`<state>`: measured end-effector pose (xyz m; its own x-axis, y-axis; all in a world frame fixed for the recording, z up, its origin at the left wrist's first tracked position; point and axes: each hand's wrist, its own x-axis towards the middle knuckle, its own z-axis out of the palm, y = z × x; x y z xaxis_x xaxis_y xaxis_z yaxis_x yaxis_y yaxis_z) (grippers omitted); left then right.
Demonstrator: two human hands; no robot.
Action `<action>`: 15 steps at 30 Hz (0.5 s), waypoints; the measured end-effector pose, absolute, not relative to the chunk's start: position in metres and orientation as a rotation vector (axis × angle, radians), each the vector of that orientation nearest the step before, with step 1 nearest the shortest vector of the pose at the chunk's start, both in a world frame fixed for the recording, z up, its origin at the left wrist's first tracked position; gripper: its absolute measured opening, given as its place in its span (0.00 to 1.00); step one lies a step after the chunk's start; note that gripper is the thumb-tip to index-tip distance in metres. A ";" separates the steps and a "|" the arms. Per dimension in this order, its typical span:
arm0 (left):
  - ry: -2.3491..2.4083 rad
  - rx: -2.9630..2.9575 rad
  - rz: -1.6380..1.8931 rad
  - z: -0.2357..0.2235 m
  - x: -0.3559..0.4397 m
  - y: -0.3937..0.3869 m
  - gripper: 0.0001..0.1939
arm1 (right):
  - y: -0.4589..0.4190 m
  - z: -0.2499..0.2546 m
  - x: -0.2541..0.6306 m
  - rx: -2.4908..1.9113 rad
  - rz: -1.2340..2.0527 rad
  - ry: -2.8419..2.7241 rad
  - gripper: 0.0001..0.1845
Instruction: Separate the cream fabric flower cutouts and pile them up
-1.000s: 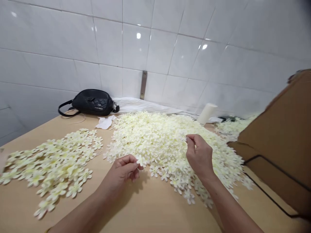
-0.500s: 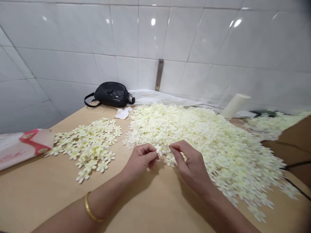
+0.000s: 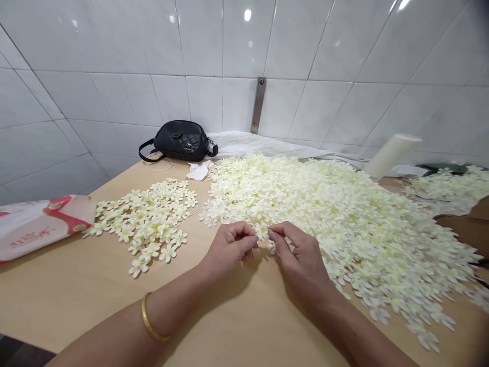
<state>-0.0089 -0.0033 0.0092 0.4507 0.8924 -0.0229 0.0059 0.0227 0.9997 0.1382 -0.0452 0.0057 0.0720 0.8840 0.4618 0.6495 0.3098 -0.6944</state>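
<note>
My left hand (image 3: 229,248) and my right hand (image 3: 297,255) meet at the near edge of a large heap of cream-white fabric flowers (image 3: 324,209). Both pinch one small flower (image 3: 262,231) between thumb and fingertips, fingers closed. A gold bangle (image 3: 151,322) sits on my left wrist. To the left lies a smaller, flatter patch of the same flowers (image 3: 148,219) on the tan table (image 3: 95,290).
A black quilted bag (image 3: 181,140) rests against the tiled wall at the back. A white and red printed bag (image 3: 38,227) lies at the left edge. A cream cylinder (image 3: 391,154) stands at the back right, with more flowers (image 3: 451,186) and brown cardboard (image 3: 464,229) beyond.
My right hand has come down from over the heap to meet my left hand at one flower. The view has swung left, so the cardboard on the right has mostly left the picture.
</note>
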 end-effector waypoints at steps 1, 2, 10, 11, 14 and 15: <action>0.879 1.377 0.840 0.009 -0.009 -0.002 0.07 | -0.045 0.006 0.140 -1.450 0.337 -1.594 0.08; 0.886 1.379 0.840 0.009 -0.010 -0.002 0.07 | -0.045 0.007 0.142 -1.480 0.353 -1.539 0.08; 0.997 1.451 0.940 0.026 -0.009 0.003 0.10 | -0.039 0.006 0.155 -1.502 0.401 -1.394 0.09; 0.999 1.482 0.967 0.033 -0.006 0.008 0.09 | -0.039 0.006 0.156 -1.491 0.398 -1.396 0.09; 1.005 1.615 1.012 0.056 0.007 0.035 0.08 | -0.038 0.004 0.157 -1.449 0.377 -1.394 0.10; 1.046 1.667 1.024 0.062 0.012 0.044 0.09 | -0.038 0.004 0.158 -1.441 0.368 -1.390 0.10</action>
<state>0.0123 0.0438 0.0621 0.3021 0.9361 0.1801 0.1998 -0.2470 0.9482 0.1578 -0.0378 0.0040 0.2776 0.8617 0.4248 0.5385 0.2266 -0.8116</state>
